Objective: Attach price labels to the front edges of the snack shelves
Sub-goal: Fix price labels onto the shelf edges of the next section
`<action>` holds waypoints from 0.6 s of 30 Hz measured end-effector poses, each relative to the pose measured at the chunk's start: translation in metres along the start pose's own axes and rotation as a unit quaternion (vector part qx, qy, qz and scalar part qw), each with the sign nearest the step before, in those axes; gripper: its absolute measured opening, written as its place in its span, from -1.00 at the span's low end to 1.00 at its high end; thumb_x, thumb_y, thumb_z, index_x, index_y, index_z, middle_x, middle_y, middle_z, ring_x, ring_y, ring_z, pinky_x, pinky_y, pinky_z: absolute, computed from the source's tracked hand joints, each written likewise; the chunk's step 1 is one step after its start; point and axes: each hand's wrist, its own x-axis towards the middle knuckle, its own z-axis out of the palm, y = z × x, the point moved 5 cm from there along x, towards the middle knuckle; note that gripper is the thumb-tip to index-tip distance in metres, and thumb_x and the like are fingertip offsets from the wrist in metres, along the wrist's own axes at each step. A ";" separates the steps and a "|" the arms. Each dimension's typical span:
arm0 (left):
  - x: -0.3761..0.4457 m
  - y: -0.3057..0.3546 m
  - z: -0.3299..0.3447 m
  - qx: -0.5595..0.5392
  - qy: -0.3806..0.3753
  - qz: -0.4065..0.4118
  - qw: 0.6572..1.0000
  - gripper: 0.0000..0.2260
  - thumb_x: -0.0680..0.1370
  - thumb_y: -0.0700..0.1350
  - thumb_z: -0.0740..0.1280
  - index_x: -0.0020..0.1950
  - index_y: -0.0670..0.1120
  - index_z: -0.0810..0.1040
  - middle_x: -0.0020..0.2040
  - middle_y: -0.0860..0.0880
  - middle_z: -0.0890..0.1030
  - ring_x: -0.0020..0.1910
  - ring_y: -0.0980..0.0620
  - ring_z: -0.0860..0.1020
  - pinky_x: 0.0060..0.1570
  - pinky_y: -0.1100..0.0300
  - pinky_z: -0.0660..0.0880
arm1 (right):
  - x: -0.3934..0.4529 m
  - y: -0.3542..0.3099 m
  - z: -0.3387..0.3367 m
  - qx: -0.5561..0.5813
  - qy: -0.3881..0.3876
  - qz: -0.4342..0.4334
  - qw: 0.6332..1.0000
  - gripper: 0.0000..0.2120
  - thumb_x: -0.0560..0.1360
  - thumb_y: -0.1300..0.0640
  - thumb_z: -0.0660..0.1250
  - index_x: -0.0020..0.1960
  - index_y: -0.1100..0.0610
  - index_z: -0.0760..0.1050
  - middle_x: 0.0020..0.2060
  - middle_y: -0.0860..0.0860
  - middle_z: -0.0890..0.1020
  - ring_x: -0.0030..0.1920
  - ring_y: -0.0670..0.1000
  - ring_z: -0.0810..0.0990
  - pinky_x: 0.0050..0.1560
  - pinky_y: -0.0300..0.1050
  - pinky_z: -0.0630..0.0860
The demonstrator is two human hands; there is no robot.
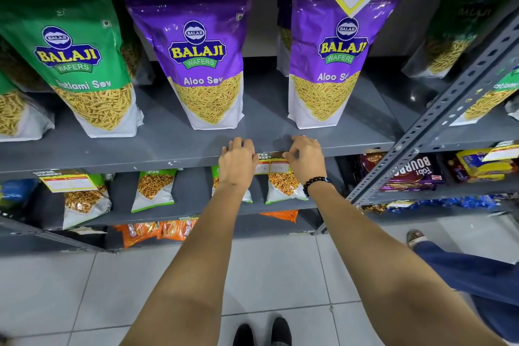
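My left hand [237, 161] & right hand [304, 159] pinch either end of price label [271, 164], pressed to grey shelf edge [140, 160], frame centre. Purple Aloo Sev bags [203, 53] stand above. White tile floor [84, 289] at bottom.

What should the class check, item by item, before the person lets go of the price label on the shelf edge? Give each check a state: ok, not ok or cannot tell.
1. Both hands on the label: left hand and right hand each hold an end of the price label: ok.
2. Label sits on the shelf edge: ok.
3. Label placed below the Aloo Sev packs: ok, between the two.
4. Label level with the edge: cannot tell, hands cover its ends.
5. Price legible: cannot tell, too small.
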 end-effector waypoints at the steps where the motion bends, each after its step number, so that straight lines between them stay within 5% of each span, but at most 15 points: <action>1: 0.001 0.000 0.000 -0.002 -0.001 -0.008 1.000 -0.82 0.54 -0.09 0.30 0.05 -0.18 0.48 0.08 -0.18 0.55 -0.01 -0.20 0.53 -0.06 -0.03 0.52 | 0.000 0.000 0.000 -0.004 -0.002 0.004 1.000 -0.86 0.40 0.27 0.39 -0.29 0.29 0.48 0.07 0.22 0.62 0.10 0.24 0.50 0.27 0.11 0.34; 6: 0.004 0.001 -0.002 -0.037 -0.005 -0.047 0.998 -0.63 0.45 0.02 0.41 0.10 -0.15 0.40 0.07 -0.16 0.55 -0.03 -0.22 0.55 -0.07 -0.05 0.52 | -0.001 -0.008 0.000 -0.012 0.013 0.020 1.000 -0.65 0.32 0.11 0.49 -0.09 0.23 0.38 -0.10 0.19 0.57 -0.05 0.20 0.45 0.04 0.10 0.41; 13: 0.006 0.003 0.003 -0.008 0.003 -0.051 0.999 -0.59 0.44 0.06 0.42 0.12 -0.14 0.41 0.05 -0.17 0.55 -0.05 -0.24 0.56 -0.04 -0.07 0.53 | 0.002 -0.013 0.001 -0.081 0.024 0.017 0.996 -0.60 0.35 0.04 0.47 0.01 0.21 0.37 -0.04 0.16 0.58 -0.01 0.23 0.47 0.09 0.12 0.38; 18: 0.008 0.004 0.005 -0.024 -0.038 -0.052 0.998 -0.51 0.46 0.03 0.41 0.27 -0.13 0.33 0.20 -0.17 0.51 0.15 -0.22 0.49 0.15 -0.10 0.45 | 0.003 -0.016 0.000 -0.087 -0.011 0.006 0.996 -0.55 0.39 0.05 0.44 0.17 0.18 0.35 0.13 0.16 0.54 0.13 0.23 0.45 0.22 0.13 0.37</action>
